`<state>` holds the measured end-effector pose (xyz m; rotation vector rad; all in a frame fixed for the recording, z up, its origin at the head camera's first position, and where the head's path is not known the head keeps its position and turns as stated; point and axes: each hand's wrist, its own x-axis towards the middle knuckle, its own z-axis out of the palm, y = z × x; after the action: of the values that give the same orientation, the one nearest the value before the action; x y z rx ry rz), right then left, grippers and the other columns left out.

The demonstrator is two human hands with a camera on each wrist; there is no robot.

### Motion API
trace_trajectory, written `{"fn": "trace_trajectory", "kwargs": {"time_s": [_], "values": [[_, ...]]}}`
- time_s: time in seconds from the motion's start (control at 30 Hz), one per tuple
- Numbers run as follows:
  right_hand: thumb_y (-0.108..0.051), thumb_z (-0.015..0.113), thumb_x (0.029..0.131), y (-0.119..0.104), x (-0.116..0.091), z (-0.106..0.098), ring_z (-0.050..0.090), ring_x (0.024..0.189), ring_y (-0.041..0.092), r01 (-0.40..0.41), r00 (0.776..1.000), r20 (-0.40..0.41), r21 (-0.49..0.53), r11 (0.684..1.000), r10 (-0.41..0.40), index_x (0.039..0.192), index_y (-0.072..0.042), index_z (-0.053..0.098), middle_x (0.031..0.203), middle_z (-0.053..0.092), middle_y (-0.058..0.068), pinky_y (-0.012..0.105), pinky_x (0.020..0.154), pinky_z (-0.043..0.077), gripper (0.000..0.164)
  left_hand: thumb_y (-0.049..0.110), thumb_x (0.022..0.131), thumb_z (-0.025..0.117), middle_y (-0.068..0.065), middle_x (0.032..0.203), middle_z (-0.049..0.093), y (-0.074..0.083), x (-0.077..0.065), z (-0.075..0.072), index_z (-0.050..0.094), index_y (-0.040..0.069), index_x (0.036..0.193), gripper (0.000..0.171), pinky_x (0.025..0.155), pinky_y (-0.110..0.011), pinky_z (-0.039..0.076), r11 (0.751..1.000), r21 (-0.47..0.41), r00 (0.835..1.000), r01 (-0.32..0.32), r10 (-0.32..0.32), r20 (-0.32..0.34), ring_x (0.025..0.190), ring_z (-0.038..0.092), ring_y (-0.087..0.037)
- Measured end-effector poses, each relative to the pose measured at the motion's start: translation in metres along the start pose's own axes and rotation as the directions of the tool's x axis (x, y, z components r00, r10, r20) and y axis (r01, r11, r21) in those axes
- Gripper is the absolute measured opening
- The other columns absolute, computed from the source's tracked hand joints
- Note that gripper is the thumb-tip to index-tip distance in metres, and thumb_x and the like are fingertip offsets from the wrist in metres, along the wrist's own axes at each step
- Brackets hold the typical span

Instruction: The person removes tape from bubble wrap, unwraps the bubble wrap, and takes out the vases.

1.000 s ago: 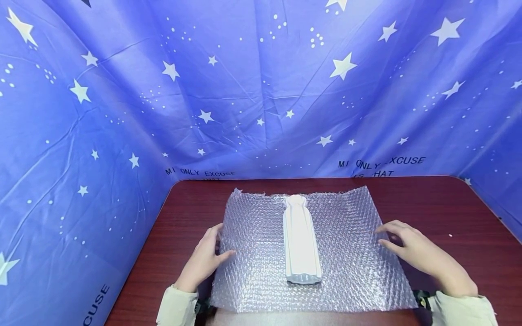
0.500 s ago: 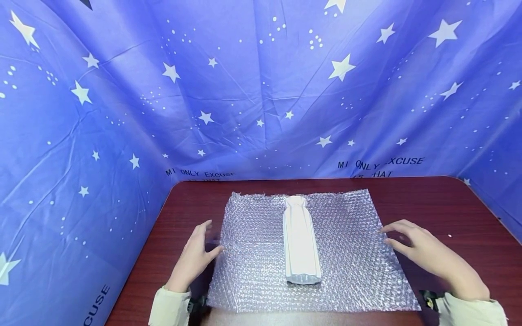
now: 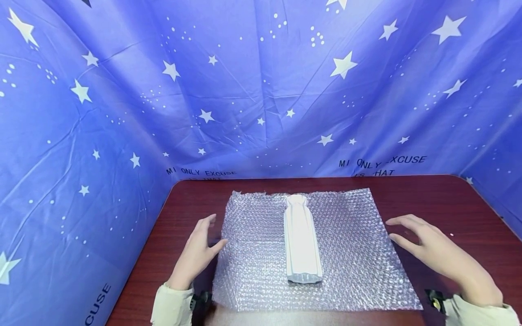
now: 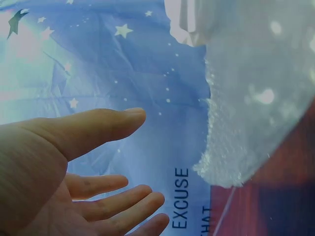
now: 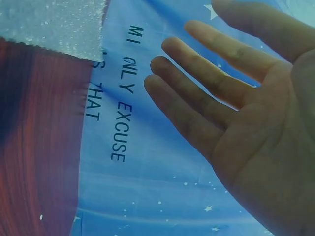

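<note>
The top edge of the left wrist view cuts off the white ridged vase (image 4: 187,22), which hides part of the clear bubble-wrap sheet (image 3: 253,262); cream cloth sleeves (image 3: 173,305) leave the head view's bottom; a white speck (image 3: 451,234) is too small to identify

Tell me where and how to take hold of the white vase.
Probably grip the white vase around mid-body, coming from above and closing across its long sides: it lies lengthwise on the bubble wrap, narrow neck pointing away, both flanks exposed.
</note>
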<state>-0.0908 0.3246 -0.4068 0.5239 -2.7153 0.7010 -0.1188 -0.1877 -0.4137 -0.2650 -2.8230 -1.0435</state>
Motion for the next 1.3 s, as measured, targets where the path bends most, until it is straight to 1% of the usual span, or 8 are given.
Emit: {"fn": "trace_trajectory", "kwargs": {"time_s": [0.23, 0.47, 0.6, 0.7, 0.83, 0.93, 1.1, 1.3], "values": [[-0.011, 0.077, 0.085, -0.009, 0.004, -0.003, 0.045, 0.107, -0.014, -0.004, 1.0, 0.009, 0.004, 1.0, 0.004, 0.115, -0.014, 0.067, 0.115, 0.066, 0.007, 0.0, 0.082, 0.033, 0.032, 0.017, 0.086, 0.078, -0.017, 0.136, 0.053, 0.012, 0.001, 0.001, 0.043, -0.002, 0.143, 0.07, 0.1, -0.051, 0.048, 0.999, -0.019, 1.0, -0.031, 0.031, -0.003, 0.126, 0.054, -0.033], [-0.012, 0.075, 0.087, -0.021, 0.009, 0.0, 0.049, 0.109, -0.008, 0.008, 1.0, 0.026, 0.022, 1.0, -0.008, 0.117, -0.014, 0.067, 0.116, 0.065, 0.005, -0.001, 0.085, 0.032, 0.03, 0.017, 0.085, 0.079, -0.015, 0.137, 0.053, 0.024, -0.002, -0.001, 0.044, 0.001, 0.144, 0.07, 0.092, -0.047, 0.054, 0.997, -0.061, 0.999, -0.037, 0.037, -0.001, 0.125, 0.054, -0.03], [-0.013, 0.075, 0.088, -0.028, 0.013, 0.003, 0.051, 0.108, -0.003, 0.025, 0.999, 0.024, 0.03, 0.999, -0.025, 0.117, -0.013, 0.067, 0.116, 0.065, 0.004, 0.0, 0.087, 0.031, 0.03, 0.017, 0.085, 0.079, -0.012, 0.13, 0.056, 0.033, -0.003, 0.0, 0.046, 0.0, 0.142, 0.068, 0.087, -0.043, 0.053, 0.997, -0.058, 0.998, -0.06, 0.059, -0.014, 0.109, 0.058, -0.029], [-0.014, 0.074, 0.089, -0.033, 0.015, 0.005, 0.053, 0.109, 0.003, 0.028, 0.999, 0.03, 0.027, 0.999, -0.029, 0.117, -0.012, 0.067, 0.117, 0.065, 0.005, 0.003, 0.087, 0.033, 0.029, 0.019, 0.085, 0.079, -0.01, 0.129, 0.057, 0.039, -0.002, 0.003, 0.047, 0.0, 0.142, 0.067, 0.09, -0.044, 0.05, 0.996, -0.056, 0.997, -0.074, 0.073, -0.018, 0.108, 0.057, -0.028], [-0.014, 0.072, 0.09, -0.04, 0.019, 0.007, 0.053, 0.093, 0.003, 0.033, 0.999, 0.041, 0.042, 0.999, -0.034, 0.12, -0.011, 0.066, 0.116, 0.064, 0.004, 0.013, 0.075, 0.041, 0.031, 0.02, 0.086, 0.077, -0.01, 0.134, 0.056, 0.049, -0.001, 0.008, 0.047, 0.002, 0.143, 0.067, 0.101, -0.048, 0.047, 0.992, -0.093, 0.996, -0.087, 0.087, -0.009, 0.123, 0.054, -0.028], [-0.013, 0.072, 0.091, -0.046, 0.022, 0.009, 0.054, 0.087, 0.001, 0.031, 0.998, 0.052, 0.055, 0.998, -0.034, 0.122, -0.01, 0.065, 0.116, 0.064, 0.005, 0.023, 0.07, 0.049, 0.032, 0.021, 0.087, 0.077, -0.009, 0.134, 0.056, 0.056, -0.001, 0.013, 0.046, 0.003, 0.143, 0.066, 0.101, -0.049, 0.047, 0.988, -0.12, 0.995, -0.097, 0.097, 0.001, 0.123, 0.054, -0.028], [-0.017, 0.069, 0.093, -0.055, 0.025, 0.013, 0.061, 0.099, 0.014, 0.004, 0.996, 0.087, 0.075, 0.997, -0.011, 0.126, -0.011, 0.063, 0.123, 0.064, 0.007, 0.039, 0.079, 0.056, 0.033, 0.023, 0.088, 0.076, -0.011, 0.134, 0.056, 0.065, 0.001, 0.022, 0.045, 0.004, 0.144, 0.066, 0.102, -0.05, 0.047, 0.983, -0.142, 0.993, -0.112, 0.116, 0.017, 0.124, 0.054, -0.028], [-0.019, 0.069, 0.094, -0.061, 0.029, 0.018, 0.062, 0.101, 0.019, 0.011, 0.995, 0.096, 0.088, 0.996, -0.019, 0.127, -0.009, 0.062, 0.124, 0.064, 0.008, 0.041, 0.081, 0.056, 0.035, 0.026, 0.09, 0.073, -0.014, 0.131, 0.057, 0.068, 0.006, 0.034, 0.046, 0.003, 0.143, 0.064, 0.1, -0.05, 0.047, 0.978, -0.152, 0.989, -0.141, 0.146, 0.024, 0.121, 0.055, -0.028]]}}
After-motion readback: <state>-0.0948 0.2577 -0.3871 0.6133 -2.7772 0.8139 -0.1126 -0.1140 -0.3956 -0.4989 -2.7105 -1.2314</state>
